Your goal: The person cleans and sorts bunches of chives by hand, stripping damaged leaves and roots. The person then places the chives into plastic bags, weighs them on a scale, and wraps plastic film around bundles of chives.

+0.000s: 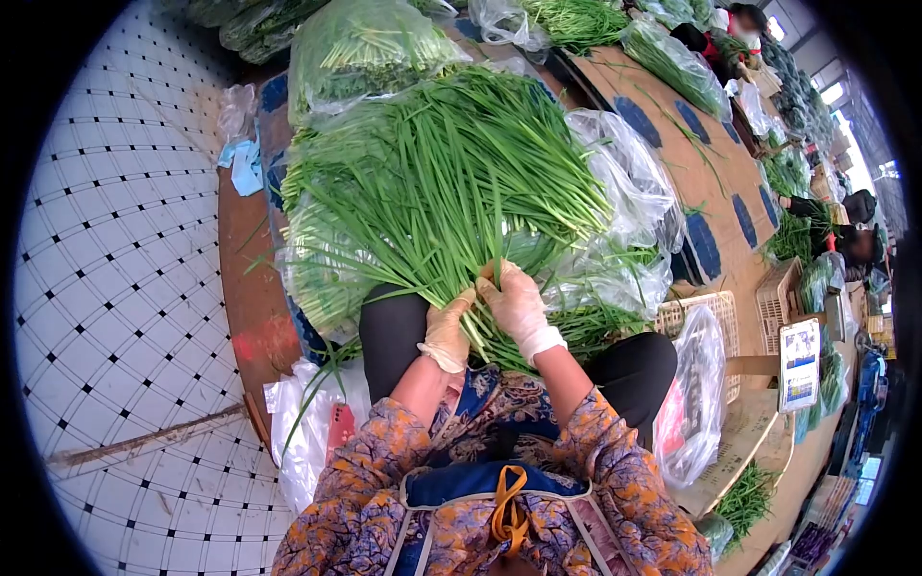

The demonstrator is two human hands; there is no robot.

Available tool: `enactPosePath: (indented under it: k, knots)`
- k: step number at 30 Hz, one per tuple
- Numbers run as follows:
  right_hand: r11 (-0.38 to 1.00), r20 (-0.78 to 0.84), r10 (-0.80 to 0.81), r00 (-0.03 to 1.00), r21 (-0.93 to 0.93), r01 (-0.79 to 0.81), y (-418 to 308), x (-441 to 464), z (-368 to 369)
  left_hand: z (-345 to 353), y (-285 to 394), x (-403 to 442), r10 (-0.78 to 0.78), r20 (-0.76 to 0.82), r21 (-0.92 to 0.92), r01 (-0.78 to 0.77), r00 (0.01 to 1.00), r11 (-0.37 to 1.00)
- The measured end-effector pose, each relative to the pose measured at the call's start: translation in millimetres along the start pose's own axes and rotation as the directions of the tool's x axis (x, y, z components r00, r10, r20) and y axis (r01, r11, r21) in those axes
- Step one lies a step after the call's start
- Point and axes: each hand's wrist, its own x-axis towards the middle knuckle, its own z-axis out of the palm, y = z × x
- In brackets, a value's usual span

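Observation:
My left hand (448, 332), in a pale glove, is closed around the stem ends of some long green stalks (461, 278) above my lap. Touching the same stalks from the right, my right hand (516, 305), also gloved, has its fingers pinched together near their lower part. The leaves fan out away from me, over a big pile of green stalks (451, 163) on clear plastic. Where the held stalks end and the pile begins is hard to make out.
Behind the pile lies a full plastic bag of greens (370, 53). Crumpled clear plastic (629, 182) is at its right. A plastic crate (706, 317) and a weighing display (799, 365) stand on the right. Other people (855, 240) sit farther right. White tiled wall (134, 240) is at left.

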Motion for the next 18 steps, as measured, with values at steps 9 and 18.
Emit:
enactPosePath:
  k: [9, 18]
  knots:
    - [0.572, -0.042, 0.199, 0.979, 0.816, -0.081, 2.8, -28.7, 28.2, -10.6, -1.3, 12.8, -0.184, 0.217, -0.009, 0.191, 0.959, 0.982]
    - [0.286, 0.189, 0.387, 0.902, 0.906, -0.312, 7.6, -13.8, 10.6, -7.5, 1.0, 13.7, -0.225, 0.168, -0.088, 0.242, 0.96, 0.966]
